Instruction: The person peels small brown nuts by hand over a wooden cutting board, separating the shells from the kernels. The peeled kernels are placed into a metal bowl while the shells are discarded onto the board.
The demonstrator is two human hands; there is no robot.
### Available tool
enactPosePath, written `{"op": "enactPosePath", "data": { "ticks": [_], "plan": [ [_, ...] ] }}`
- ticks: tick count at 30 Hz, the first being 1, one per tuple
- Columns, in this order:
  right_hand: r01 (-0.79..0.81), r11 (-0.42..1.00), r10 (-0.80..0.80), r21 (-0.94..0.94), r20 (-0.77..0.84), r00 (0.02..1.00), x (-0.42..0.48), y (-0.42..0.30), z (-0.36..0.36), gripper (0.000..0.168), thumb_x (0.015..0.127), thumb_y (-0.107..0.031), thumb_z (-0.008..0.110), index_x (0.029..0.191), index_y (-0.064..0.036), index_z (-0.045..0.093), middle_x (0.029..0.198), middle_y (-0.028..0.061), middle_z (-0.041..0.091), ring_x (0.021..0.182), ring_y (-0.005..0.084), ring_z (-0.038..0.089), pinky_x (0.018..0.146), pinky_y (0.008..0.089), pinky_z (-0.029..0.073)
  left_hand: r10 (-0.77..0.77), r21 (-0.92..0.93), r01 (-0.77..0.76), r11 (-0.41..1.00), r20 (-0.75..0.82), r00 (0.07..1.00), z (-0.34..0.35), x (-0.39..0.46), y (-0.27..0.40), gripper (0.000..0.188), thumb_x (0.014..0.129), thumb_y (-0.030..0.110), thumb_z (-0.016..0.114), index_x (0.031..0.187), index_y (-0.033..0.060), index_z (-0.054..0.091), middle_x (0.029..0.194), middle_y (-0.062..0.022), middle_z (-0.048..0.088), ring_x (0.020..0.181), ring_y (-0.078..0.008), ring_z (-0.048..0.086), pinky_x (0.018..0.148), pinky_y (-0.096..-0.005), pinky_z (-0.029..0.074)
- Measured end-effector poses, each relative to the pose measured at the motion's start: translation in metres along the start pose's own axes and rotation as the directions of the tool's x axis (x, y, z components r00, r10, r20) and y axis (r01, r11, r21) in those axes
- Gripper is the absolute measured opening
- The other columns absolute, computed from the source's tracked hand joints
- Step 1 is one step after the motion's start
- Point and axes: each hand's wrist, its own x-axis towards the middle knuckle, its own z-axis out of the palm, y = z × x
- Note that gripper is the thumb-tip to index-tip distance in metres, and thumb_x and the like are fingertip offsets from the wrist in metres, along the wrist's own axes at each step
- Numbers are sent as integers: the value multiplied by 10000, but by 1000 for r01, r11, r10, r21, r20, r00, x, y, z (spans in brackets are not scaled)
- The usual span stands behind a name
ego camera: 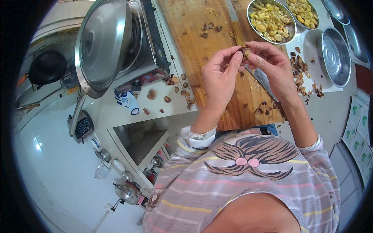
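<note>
Between the fingertips of both hands is a partly opened brown chestnut [246,53], its yellowish flesh showing. My left hand [223,72] grips it from the left, and my right hand [272,68] from the right. Below them lies a wooden cutting board [186,38]. A knife with a yellowish handle [237,32] lies on the board just beyond my fingers. Another blade [263,81] passes under my right hand, partly hidden. Brown shell pieces [218,28] are scattered on the board. Beyond my right hand stands a metal bowl of yellow chestnut kernels [269,21].
A second bowl of kernels [303,13] and an empty-looking metal basin [335,56] stand at the right, near a pile of shells [298,70]. At the left, a large steel wok [105,43] rests over a gas stove [142,70]. A blue-and-white glove [127,102] lies on the counter.
</note>
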Motion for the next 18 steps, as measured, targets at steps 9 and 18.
{"op": "enactPosePath", "data": {
  "ticks": [9, 18],
  "plan": [
    [-79, 996, 78, -33, -10, 997, -25, -16, -26, 267, 907, -66, 632, 1165, 3, 635, 1038, 67, 671, 929, 114, 634, 849, 249, 527, 3, 75, -9, 997, 86, 996, 23, -12, -6, 204, 879, 56, 674, 1055, -46, 665, 884, -59, 697, 780, -88, 657, 677, -214, 529],
    [-101, 995, 100, -6, -38, 994, -47, -14, -42, 255, 895, -57, 647, 1139, 18, 636, 1036, 83, 673, 933, 122, 641, 852, 256, 539, -25, 232, -22, 973, 198, 980, 30, -20, -15, 185, 894, 34, 633, 1043, -74, 655, 883, -106, 690, 760, -128, 671, 667, -233, 554]
  ]
}}
